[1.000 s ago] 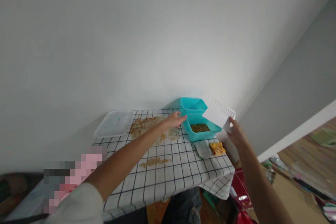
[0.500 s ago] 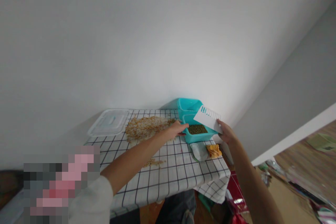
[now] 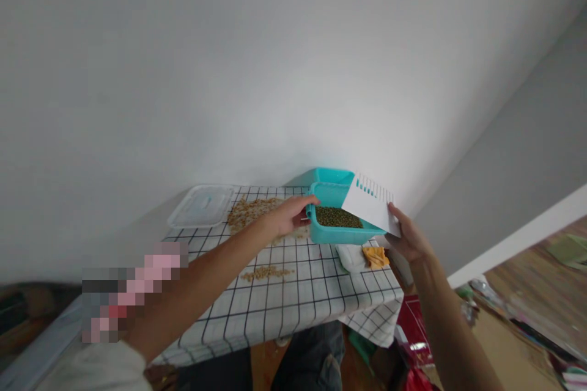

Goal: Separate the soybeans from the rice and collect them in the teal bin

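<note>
Tabletop (image 3: 293, 317), near half: bare checked cloth, passage was open apart from a small grain heap (image 3: 266, 271). Far left corner: clear lid (image 3: 202, 204) lay flat. Far edge: scattered grain (image 3: 250, 209). Far right corner: front teal tray (image 3: 339, 233), rear teal tray (image 3: 331, 175) and white scraper (image 3: 369, 204) closed the way. Right edge: folded cloths (image 3: 362, 256) lay beside the trays.

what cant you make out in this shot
Rear teal tub: head view, contents hidden behind the front teal tub and white slotted card.
Front teal tub's right rim: covered by the card in the right hand.
Left hand: fingers under the tub's edge hidden.
Orange item: too small, blurred.
Pixelated patch: masks what lies by the left arm.
</note>
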Tool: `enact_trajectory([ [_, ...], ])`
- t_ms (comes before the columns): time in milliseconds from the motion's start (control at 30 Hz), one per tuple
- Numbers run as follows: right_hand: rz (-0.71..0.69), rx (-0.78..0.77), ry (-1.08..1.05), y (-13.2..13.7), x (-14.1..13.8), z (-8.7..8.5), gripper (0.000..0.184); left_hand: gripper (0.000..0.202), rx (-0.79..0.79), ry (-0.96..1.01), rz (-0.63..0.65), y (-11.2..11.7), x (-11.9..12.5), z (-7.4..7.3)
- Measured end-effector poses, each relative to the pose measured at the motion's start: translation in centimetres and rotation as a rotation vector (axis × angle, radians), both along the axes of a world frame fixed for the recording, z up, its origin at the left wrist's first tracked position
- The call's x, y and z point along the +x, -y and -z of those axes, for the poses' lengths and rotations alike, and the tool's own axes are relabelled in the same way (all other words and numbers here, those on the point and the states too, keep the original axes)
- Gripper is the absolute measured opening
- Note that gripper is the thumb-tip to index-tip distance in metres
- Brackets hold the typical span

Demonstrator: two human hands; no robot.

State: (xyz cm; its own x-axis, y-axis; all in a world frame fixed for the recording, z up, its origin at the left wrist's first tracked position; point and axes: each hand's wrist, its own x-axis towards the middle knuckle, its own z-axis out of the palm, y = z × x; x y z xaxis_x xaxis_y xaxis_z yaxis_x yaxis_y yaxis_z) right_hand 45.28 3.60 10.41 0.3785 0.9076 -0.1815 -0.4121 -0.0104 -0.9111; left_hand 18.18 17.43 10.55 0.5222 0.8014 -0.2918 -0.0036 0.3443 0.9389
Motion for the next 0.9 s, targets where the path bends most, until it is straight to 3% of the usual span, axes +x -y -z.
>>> enact_trajectory([
  [133, -0.073, 0.0, -0.03, 1.6, -2.3, 0.2, 0.041, 0.02, -0.044, 0.084, -0.002, 2.9, -3.7, -0.5],
  [400, -0.18, -0.109, -0.101, 2.7, -6.0, 0.5, 0.047, 0.05, -0.145, -0.002, 0.008, 6.6, -9.0, 0.9],
  [567, -0.203, -0.138, -0.122, 4.7, -8.0, 1.0, 0.05, 0.047, -0.066, -0.131, -0.003, 8.6, -12.5, 0.2],
  [700, -0.184, -0.174, -0.145, 6.9, -9.6, 2.0, 0.05, 0.031, 0.141, -0.331, -0.01, 10.3, -14.3, -0.3],
  [900, -0.195, -0.2, -0.236, 9.8, -12.0, 4.7, 0.048, 0.012, 0.194, -0.328, -0.097, 11.3, -15.7, 0.9],
])
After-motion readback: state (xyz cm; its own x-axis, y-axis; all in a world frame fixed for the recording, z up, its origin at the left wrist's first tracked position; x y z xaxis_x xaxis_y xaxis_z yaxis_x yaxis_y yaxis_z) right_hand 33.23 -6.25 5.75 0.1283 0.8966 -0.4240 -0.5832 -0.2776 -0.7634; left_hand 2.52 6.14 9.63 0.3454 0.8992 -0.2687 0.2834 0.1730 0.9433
